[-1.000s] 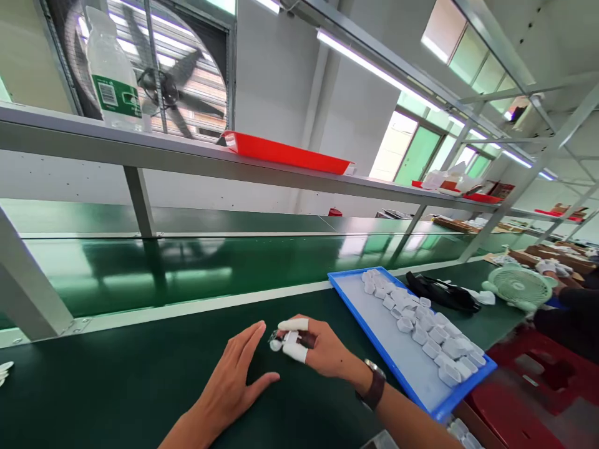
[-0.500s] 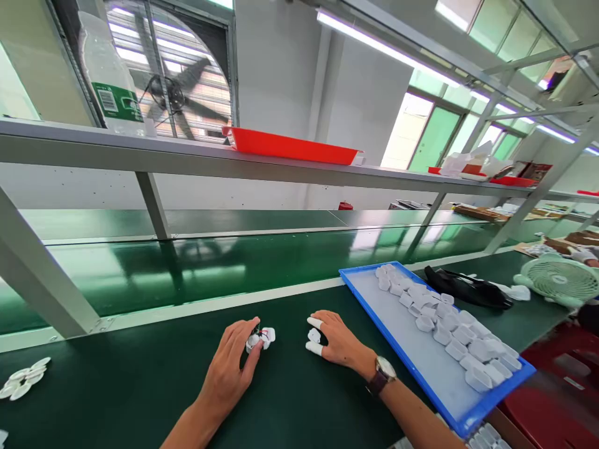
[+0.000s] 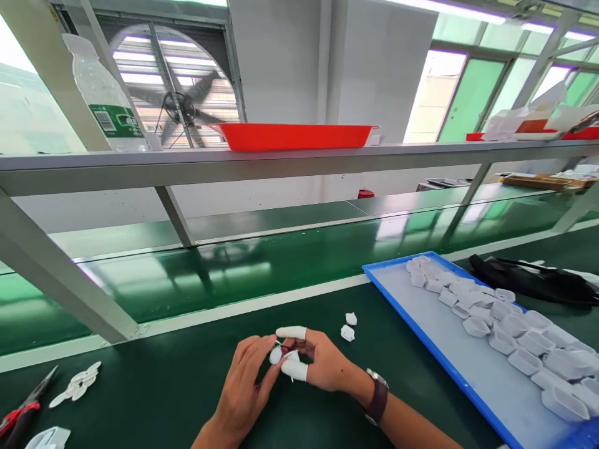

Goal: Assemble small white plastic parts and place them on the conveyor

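My left hand (image 3: 246, 386) and my right hand (image 3: 316, 362) meet over the dark green mat, both pinching one small white plastic part (image 3: 276, 354) with a thin red wire. White finger cots cover the right hand's index finger and thumb, and a watch sits on that wrist. Two more small white parts (image 3: 349, 327) lie on the mat just right of the hands. A blue tray (image 3: 421, 333) at the right carries several white plastic housings in rows.
Red-handled cutters (image 3: 21, 415) and several flat white pieces (image 3: 77, 383) lie at the far left. Behind the mat runs a green conveyor belt (image 3: 234, 268). On the shelf above stand a red tray (image 3: 292, 135) and a water bottle (image 3: 105, 100). A black bag (image 3: 533, 280) lies right.
The hands were apart half a second ago, the left one holding the part. Now they have come together on it, and two white parts lie on the mat. The view has tilted down and left.
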A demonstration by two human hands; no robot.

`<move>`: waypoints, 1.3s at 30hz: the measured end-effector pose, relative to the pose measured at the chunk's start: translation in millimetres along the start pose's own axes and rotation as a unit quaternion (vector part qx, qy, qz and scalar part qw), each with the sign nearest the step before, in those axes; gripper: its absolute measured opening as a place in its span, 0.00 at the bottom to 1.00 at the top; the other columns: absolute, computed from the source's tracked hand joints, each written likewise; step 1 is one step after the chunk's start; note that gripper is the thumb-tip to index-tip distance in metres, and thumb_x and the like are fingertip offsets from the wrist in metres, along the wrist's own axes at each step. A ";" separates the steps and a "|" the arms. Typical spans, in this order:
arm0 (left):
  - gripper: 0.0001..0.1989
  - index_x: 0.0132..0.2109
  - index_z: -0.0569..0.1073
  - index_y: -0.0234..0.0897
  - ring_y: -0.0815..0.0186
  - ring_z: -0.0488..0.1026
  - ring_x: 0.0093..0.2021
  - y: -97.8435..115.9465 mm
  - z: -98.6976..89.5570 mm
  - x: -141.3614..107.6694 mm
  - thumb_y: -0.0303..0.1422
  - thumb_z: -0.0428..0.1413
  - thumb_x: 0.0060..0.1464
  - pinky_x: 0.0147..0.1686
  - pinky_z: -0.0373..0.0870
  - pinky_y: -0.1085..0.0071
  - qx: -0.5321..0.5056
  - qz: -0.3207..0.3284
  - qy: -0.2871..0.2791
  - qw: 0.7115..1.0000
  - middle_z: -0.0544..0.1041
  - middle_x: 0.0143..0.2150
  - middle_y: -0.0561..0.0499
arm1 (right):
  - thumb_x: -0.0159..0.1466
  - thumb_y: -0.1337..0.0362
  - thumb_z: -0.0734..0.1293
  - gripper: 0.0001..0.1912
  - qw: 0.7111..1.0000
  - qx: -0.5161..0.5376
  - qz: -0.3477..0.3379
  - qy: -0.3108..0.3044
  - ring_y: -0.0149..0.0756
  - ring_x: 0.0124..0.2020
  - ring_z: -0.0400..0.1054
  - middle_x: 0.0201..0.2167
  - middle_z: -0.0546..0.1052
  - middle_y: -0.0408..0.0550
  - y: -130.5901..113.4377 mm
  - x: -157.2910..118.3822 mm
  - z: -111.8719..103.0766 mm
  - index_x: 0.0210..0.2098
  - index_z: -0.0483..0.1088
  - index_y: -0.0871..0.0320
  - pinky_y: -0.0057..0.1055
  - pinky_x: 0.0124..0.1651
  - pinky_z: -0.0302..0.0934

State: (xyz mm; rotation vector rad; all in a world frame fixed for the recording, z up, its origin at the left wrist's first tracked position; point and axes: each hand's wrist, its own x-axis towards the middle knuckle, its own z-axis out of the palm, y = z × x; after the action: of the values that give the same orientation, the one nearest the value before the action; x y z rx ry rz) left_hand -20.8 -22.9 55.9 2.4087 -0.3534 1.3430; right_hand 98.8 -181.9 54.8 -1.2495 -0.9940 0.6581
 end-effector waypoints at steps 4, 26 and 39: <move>0.19 0.58 0.73 0.43 0.59 0.78 0.44 3.7 2.0 -2.4 0.26 0.60 0.62 0.46 0.78 0.62 -0.069 -0.093 -0.058 0.992 0.81 0.47 0.46 | 0.65 0.57 0.71 0.27 0.999 0.039 -0.005 -0.014 0.35 0.43 0.74 0.43 0.78 0.48 7.2 -9.0 -6.6 0.61 0.67 0.56 0.40 0.52 0.68; 0.23 0.57 0.74 0.38 0.67 0.71 0.29 23.6 -6.4 21.2 0.42 0.63 0.58 0.37 0.71 0.67 -0.464 -0.497 -0.136 0.720 0.76 0.32 0.52 | 0.66 0.69 0.67 0.22 0.981 -0.137 -0.127 0.058 0.33 0.41 0.73 0.45 0.77 0.47 -1.5 -13.2 -14.6 0.59 0.68 0.50 0.33 0.46 0.70; 0.28 0.61 0.66 0.40 0.72 0.71 0.25 23.2 0.9 14.3 0.42 0.64 0.57 0.30 0.67 0.70 -0.517 -0.482 -0.156 0.690 0.73 0.35 0.53 | 0.64 0.62 0.71 0.13 0.986 -0.126 -0.108 0.014 0.33 0.35 0.72 0.40 0.78 0.47 -3.0 -15.5 -23.2 0.49 0.76 0.50 0.31 0.37 0.68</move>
State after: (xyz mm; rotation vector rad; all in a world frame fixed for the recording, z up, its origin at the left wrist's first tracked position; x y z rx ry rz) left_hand -21.7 -44.9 72.0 1.3640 0.1106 0.0947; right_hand 112.1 -206.6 53.5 -1.3421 -1.1967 0.3518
